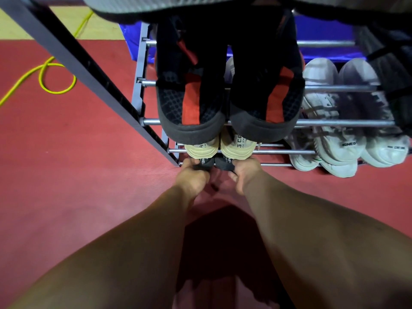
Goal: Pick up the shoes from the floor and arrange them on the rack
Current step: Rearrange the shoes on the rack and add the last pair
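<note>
Our left hand (pixel 193 176) grips the heel of one black shoe (pixel 201 163), and our right hand (pixel 244 172) grips its mate (pixel 223 163). Both shoes sit at the front bar of the rack's (pixel 274 165) lowest tier. Cream shoes (pixel 236 150) rest just above them, with black-and-red shoes (pixel 191 103) higher up. White shoes (pixel 338 150) sit to the right. A yellow cable (pixel 56 92) lies on the red floor (pixel 66 175).

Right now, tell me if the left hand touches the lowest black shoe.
Touching. The head view shows the left hand gripping the heel of the black shoe, no gap.
</note>
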The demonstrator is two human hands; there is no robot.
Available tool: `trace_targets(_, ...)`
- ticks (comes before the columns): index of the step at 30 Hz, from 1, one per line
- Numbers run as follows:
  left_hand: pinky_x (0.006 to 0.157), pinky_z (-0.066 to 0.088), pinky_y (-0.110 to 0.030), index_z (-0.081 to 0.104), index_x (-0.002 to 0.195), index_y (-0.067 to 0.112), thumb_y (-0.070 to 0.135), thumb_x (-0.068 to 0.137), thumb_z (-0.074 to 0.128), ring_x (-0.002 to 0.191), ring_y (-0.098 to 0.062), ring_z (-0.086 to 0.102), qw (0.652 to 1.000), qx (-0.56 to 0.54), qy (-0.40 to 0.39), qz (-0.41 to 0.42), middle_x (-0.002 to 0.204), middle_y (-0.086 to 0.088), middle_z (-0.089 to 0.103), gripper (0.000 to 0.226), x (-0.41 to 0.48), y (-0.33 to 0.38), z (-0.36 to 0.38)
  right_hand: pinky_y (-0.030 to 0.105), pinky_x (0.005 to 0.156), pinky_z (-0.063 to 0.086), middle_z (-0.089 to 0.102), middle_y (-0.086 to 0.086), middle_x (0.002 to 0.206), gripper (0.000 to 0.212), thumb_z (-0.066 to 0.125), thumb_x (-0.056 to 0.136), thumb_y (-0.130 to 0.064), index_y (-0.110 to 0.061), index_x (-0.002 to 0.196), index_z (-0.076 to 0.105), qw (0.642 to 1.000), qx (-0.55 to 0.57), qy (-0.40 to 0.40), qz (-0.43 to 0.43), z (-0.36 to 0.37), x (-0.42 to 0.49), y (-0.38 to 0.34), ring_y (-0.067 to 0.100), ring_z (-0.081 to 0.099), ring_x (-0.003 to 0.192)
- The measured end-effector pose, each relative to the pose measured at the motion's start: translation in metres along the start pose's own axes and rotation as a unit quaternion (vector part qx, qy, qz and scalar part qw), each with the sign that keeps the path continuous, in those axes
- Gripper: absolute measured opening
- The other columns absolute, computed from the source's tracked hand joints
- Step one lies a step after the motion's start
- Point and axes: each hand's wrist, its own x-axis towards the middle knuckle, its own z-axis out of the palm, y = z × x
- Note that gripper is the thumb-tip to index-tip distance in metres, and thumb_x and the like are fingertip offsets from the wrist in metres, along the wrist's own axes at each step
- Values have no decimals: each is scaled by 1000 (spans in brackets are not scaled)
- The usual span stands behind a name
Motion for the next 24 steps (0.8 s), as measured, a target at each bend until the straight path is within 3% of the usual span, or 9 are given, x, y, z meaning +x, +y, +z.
trace_targets(3, 88, 57, -40, 50, 118, 30, 3, 56, 62, 100, -25, 67, 1000, -13, 6, 8, 102, -4, 72, 68, 5, 3, 0, 38, 96, 58, 69, -4, 108, 28, 58, 101, -12, -26, 125, 60, 999, -34, 2, 9, 3, 0, 4, 14, 66, 88)
trace_targets(7, 46, 43, -14, 59, 115, 11, -13, 75, 54, 65, -7, 61, 1000, 6, -23, -16, 75, 1, 67, 46, -4, 16, 1, 35, 92, 60, 67, -1, 112, 32, 63, 99, -10, -25, 127, 59, 999, -51, -1, 16, 1, 3, 5, 20, 67, 100)
trace_targets(9, 46, 43, -11, 64, 115, 8, -11, 76, 56, 72, -8, 59, 998, 42, -42, -10, 90, -3, 69, 44, -9, 17, 3, 35, 92, 60, 65, -2, 99, 34, 58, 99, -4, -24, 127, 58, 998, -52, 6, 18, 0, 6, 6, 18, 66, 89)
trace_targets(11, 62, 48, -11, 62, 122, 14, -1, 68, 62, 92, -14, 63, 996, 64, -58, -2, 115, -6, 68, 57, -13, 16, 5, 35, 89, 59, 63, -1, 91, 34, 54, 100, 0, -23, 125, 56, 998, -64, 11, 18, -1, 8, 9, 18, 64, 83)
trace_targets(13, 88, 49, -23, 56, 133, 19, 9, 62, 65, 114, -21, 59, 995, 77, -60, 0, 131, -5, 61, 71, -14, 16, 5, 34, 84, 59, 63, 0, 90, 33, 50, 101, 1, -24, 122, 55, 998, -67, 10, 12, -2, 10, 11, 21, 62, 85)
trace_targets(18, 112, 42, -38, 48, 145, 25, 20, 59, 62, 128, -22, 52, 994, 95, -55, 5, 141, -3, 53, 87, -18, 12, 4, 35, 88, 58, 63, -1, 89, 29, 45, 102, -1, -29, 107, 52, 998, -54, 14, 13, -4, 10, 14, 22, 59, 84)
trace_targets(20, 110, 43, -33, 43, 150, 23, 16, 67, 65, 129, -20, 51, 994, 92, -61, 1, 143, -2, 51, 86, -23, 14, 4, 31, 76, 55, 62, -3, 85, 32, 43, 102, 0, -30, 105, 53, 999, -48, 21, 11, -5, 9, 15, 21, 58, 80)
trace_targets(22, 94, 46, -23, 43, 150, 23, 5, 81, 64, 120, -17, 55, 995, 80, -65, 0, 140, -2, 52, 75, -23, 14, 2, 29, 62, 48, 59, -2, 80, 34, 42, 101, 3, -29, 106, 53, 999, -45, 21, 9, -6, 7, 17, 20, 53, 73)
trace_targets(24, 72, 46, -15, 47, 143, 26, -2, 82, 62, 96, -10, 60, 996, 69, -59, -3, 120, 0, 63, 69, -22, 15, 1, 33, 74, 58, 63, 5, 87, 34, 43, 101, 5, -26, 111, 53, 999, -34, 15, 10, -5, 6, 18, 18, 47, 66)
